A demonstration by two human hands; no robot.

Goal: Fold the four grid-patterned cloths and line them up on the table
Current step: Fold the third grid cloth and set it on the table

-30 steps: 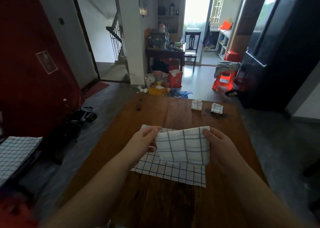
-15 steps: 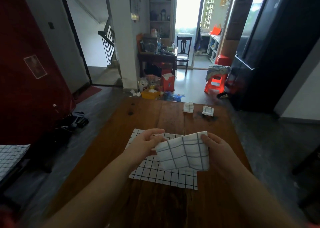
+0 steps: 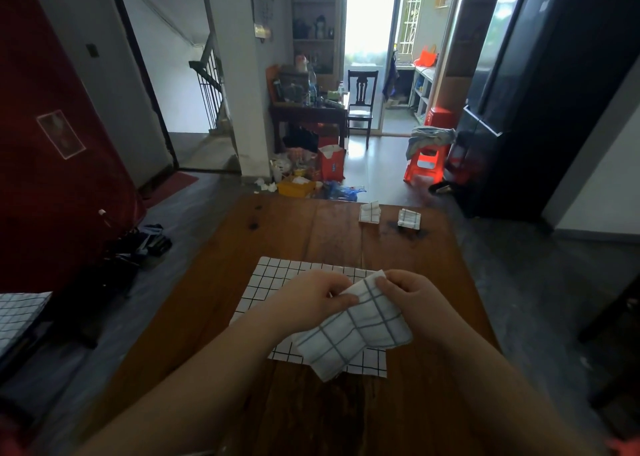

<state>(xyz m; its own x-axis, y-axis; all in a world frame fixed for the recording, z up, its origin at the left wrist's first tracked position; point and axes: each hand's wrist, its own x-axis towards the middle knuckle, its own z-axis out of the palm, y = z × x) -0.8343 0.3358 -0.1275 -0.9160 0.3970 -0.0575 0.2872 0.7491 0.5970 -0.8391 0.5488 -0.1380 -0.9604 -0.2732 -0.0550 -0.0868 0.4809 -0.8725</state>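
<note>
Both bare forearms reach in from the near corners and meet over the middle of the table. The left hand (image 3: pixel 311 299) is knuckles-up, its fingers curled and pinching the far left edge of a grey-grid cloth (image 3: pixel 356 338). The right hand (image 3: pixel 412 299) pinches the same cloth's far corner between thumb and bent fingers, just beside the left hand.

The wooden table (image 3: pixel 311 234) is dark brown with plank seams running away from the person. A black-grid cloth (image 3: pixel 273 279) lies flat on it under the hands. Two small folded cloths (image 3: pixel 370 212) (image 3: pixel 409 218) sit side by side, apart, near the far edge. Beyond are a cluttered floor, a red plastic stool (image 3: pixel 424 164), a dark wooden chair (image 3: pixel 361 102) by a bright doorway, and a staircase at left. Another grid cloth (image 3: pixel 17 317) shows at the left edge.

The held cloth is partly folded and tilted above the flat one. Its long axis slants from the far corner between the hands down to a near-left corner pointing toward the person.
</note>
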